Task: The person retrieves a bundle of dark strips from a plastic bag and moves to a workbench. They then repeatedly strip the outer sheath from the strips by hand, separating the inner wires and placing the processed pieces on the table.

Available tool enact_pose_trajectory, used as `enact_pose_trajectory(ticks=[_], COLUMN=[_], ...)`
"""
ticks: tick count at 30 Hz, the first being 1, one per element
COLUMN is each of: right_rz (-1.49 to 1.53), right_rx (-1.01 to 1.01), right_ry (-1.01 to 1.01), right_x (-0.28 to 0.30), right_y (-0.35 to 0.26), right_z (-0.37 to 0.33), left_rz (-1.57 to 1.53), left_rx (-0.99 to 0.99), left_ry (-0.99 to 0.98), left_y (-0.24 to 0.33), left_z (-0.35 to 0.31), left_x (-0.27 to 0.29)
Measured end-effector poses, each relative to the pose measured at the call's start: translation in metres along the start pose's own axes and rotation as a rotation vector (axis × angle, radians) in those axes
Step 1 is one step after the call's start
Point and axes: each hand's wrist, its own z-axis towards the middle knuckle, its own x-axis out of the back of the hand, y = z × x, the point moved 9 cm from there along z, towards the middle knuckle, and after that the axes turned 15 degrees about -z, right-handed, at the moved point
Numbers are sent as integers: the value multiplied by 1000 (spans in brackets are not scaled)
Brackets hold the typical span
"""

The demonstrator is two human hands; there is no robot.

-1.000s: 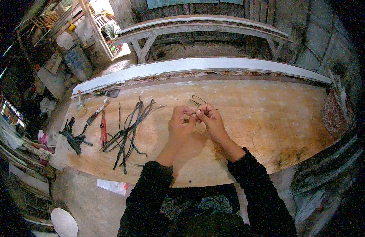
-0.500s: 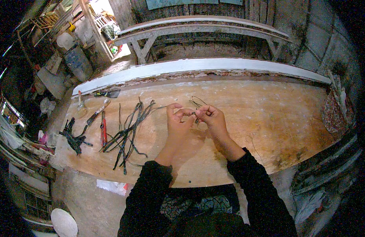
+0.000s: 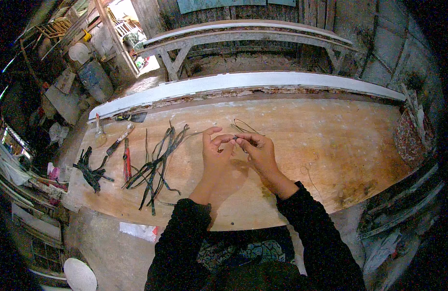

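Over the middle of the wooden table, my two hands meet at their fingertips. My left hand pinches a small dark strip between thumb and fingers, with its index finger raised and bent. The same strip is gripped from the other side by the thumb and fingers of my right hand. A thin loop of strand sticks out beyond my right fingers; whether it belongs to the strip I cannot tell. Left of my hands lies a loose spread of long dark strips.
Farther left lie a bundle of black strips, a red-handled tool, a knife-like tool, a brush and a dark-bladed scraper. A long white board runs behind the table. A stained container stands right.
My right hand has closed in on the left fingertips and turned slightly, covering more of the dark strip. The thin loop has shifted a little. The loose strips lie as before.
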Motion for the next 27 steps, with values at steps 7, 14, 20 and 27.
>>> enact_pose_trajectory(ticks=[7, 14, 20, 27], right_rz=[-17, 58, 526, 765], right_rx=[73, -39, -269, -323], right_ry=[24, -97, -311, -478], right_x=[-4, -18, -36, -47], right_y=[9, 15, 17, 14], right_z=[1, -2, -9, -10], left_rz=[316, 329, 1, 10], left_rx=[-89, -89, 90, 165], left_ry=[-44, -13, 37, -5], left_y=[7, 9, -4, -13], left_z=[-4, -1, 1, 1], left_x=[-7, -5, 0, 3])
